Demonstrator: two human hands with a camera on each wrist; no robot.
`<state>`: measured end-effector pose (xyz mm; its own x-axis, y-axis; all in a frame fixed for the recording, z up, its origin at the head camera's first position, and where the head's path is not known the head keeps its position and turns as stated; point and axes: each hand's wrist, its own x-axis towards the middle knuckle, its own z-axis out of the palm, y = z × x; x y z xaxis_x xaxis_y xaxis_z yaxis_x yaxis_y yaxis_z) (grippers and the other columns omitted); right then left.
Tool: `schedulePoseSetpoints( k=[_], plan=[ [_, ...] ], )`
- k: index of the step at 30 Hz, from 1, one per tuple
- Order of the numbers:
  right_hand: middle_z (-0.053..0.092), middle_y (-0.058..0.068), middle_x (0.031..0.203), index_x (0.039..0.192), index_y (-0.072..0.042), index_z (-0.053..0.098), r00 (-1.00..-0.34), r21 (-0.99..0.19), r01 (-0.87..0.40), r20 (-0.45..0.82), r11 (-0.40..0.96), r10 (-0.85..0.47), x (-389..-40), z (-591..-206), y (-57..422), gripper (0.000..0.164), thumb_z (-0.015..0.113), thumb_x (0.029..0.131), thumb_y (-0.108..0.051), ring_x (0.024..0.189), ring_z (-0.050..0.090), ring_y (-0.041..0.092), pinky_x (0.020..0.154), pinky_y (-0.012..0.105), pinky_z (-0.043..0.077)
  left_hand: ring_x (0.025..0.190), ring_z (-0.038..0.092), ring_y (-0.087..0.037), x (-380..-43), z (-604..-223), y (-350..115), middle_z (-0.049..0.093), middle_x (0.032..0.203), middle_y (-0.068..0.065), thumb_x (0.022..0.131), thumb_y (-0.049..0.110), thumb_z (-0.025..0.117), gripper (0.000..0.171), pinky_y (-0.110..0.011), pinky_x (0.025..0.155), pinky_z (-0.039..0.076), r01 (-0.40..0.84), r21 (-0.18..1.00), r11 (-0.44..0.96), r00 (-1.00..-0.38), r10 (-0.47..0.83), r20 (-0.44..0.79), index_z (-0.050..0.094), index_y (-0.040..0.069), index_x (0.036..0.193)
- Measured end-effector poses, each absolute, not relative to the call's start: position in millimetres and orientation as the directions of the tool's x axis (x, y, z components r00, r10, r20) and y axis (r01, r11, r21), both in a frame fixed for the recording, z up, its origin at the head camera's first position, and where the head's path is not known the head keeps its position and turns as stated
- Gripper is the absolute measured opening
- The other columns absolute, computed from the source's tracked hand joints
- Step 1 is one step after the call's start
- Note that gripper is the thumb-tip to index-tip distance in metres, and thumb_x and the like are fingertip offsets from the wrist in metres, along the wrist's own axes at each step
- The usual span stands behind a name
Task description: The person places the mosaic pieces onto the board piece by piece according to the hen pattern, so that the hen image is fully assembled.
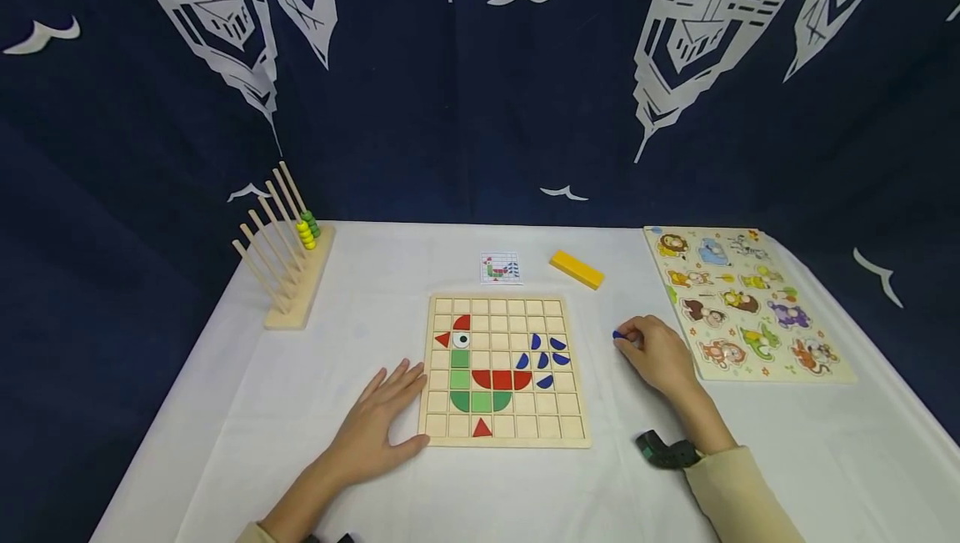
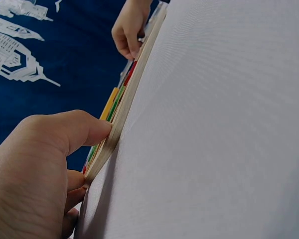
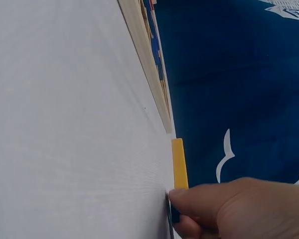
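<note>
A wooden grid board (image 1: 525, 433) lies on the white table, with red, green and blue flat pieces set out on it as a bird, the blue half-rounds (image 1: 542, 360) towards its right side. My left hand (image 1: 378, 426) rests at the board's left edge, fingers spread and straight; in the left wrist view the thumb (image 2: 92, 130) touches the board's side. Right of the board, my right hand (image 1: 660, 355) pinches a small blue piece (image 1: 618, 334) between thumb and fingertips. Most of that piece is hidden by the fingers.
A small picture card (image 1: 500, 268) and a yellow box (image 1: 577, 269) lie behind the board. To the left stands a wooden peg rack (image 1: 311, 293) with green and yellow beads. An animal puzzle board (image 1: 750, 305) lies on the right, close to my right hand.
</note>
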<state>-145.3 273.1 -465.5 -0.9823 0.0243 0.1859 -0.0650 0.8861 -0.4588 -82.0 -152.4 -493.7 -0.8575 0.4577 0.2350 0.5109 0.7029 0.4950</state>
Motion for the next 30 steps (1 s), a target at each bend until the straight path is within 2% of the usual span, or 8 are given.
schedulePoseSetpoints(
  k=[5,15,23,30],
  plan=[
    [0.063,0.006,0.08,0.091,-0.004,0.07,-0.978,-0.49,-0.11,0.208,0.865,-0.006,-134.3,-458.9,258.8,0.01,0.073,0.085,-0.011,0.065,0.049,0.013,0.055,0.025,0.036,0.146,0.033,-0.022,-82.2,-494.1,-152.2,0.044,0.153,-0.001,0.073,0.038,0.077,0.079,-0.046,0.12,0.019,0.511,0.492,0.705,-0.857,0.46,0.231,0.051,0.008,0.142],
    [0.057,-0.009,0.075,0.087,-0.012,0.071,-0.959,-0.545,-0.281,0.196,0.79,-0.206,-105.0,-454.7,212.1,0.012,0.079,0.079,-0.011,0.059,0.04,0.0,0.048,0.018,0.035,0.146,0.034,-0.023,-82.0,-492.1,-152.1,0.044,0.153,-0.001,0.073,0.037,0.078,0.079,-0.046,0.12,0.019,0.505,0.496,0.707,-0.861,0.454,0.23,0.051,0.007,0.142],
    [0.057,-0.01,0.075,0.088,-0.011,0.072,-0.959,-0.556,-0.284,0.184,0.781,-0.217,-103.5,-458.9,206.2,0.012,0.079,0.079,-0.01,0.058,0.039,0.0,0.048,0.018,0.034,0.146,0.034,-0.024,-82.1,-491.1,-152.4,0.044,0.152,-0.002,0.073,0.037,0.077,0.079,-0.046,0.119,0.019,0.512,0.492,0.704,-0.857,0.458,0.236,0.052,0.006,0.141],
    [0.059,-0.008,0.078,0.091,-0.011,0.072,-0.964,-0.536,-0.253,0.205,0.805,-0.166,-103.1,-450.0,221.4,0.013,0.078,0.079,-0.012,0.06,0.041,0.002,0.05,0.019,0.035,0.146,0.034,-0.024,-81.8,-492.2,-152.3,0.045,0.152,-0.003,0.073,0.038,0.077,0.079,-0.043,0.12,0.018,0.52,0.485,0.703,-0.853,0.461,0.245,0.051,0.007,0.142]
  ],
)
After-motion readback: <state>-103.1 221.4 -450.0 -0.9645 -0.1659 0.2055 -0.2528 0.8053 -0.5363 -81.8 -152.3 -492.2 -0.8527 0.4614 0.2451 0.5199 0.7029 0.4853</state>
